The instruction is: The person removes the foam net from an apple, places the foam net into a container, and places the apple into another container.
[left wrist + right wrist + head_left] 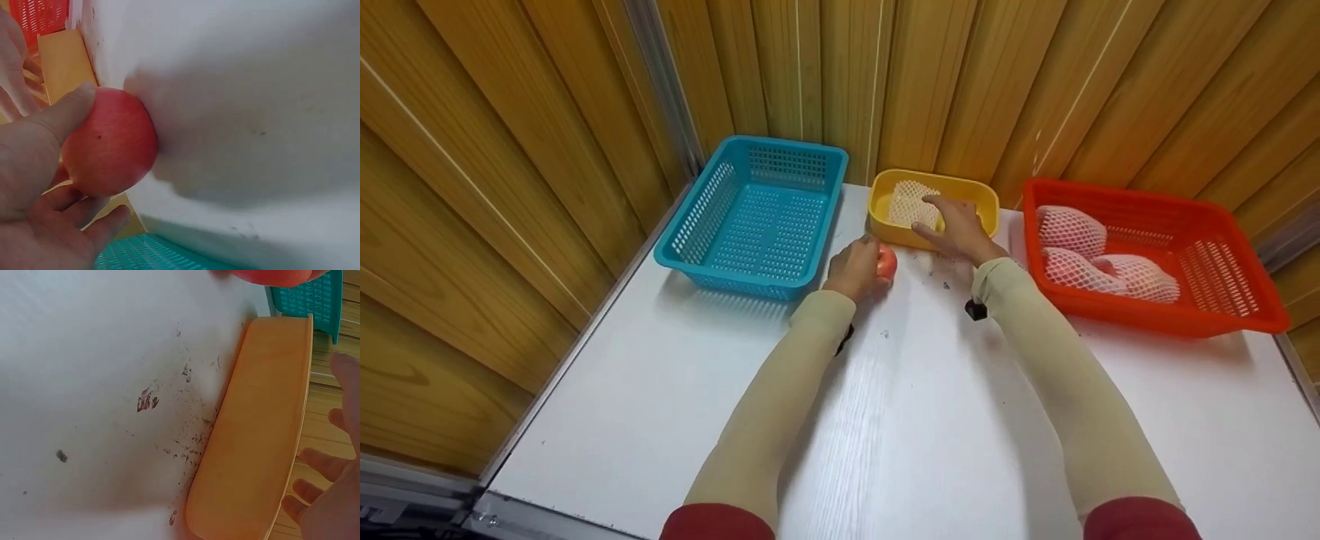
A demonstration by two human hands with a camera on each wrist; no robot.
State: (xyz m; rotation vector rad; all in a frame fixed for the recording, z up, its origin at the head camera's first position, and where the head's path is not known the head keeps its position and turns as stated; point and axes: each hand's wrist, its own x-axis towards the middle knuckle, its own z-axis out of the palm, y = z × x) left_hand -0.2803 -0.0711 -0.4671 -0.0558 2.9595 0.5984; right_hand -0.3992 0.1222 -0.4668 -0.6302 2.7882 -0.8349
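Note:
A red apple (886, 264) is gripped by the left hand (853, 268) low over the white table, left of centre. In the left wrist view the thumb and fingers of the left hand (50, 185) curl round the apple (112, 143). The right hand (960, 227) is over the yellow container (936, 241), fingers spread beside a white foam net (913, 204) inside it. In the right wrist view the right hand (332, 478) holds nothing and its fingers are apart, beyond the rim of the yellow container (253, 427).
A blue-green basket (765, 225) with nothing in it stands on the left. The red basket (1155, 311) on the right holds several net-wrapped fruits (1072, 231). Slatted wooden walls rise behind the table (885, 435). Small dark specks (147, 400) lie before the yellow container.

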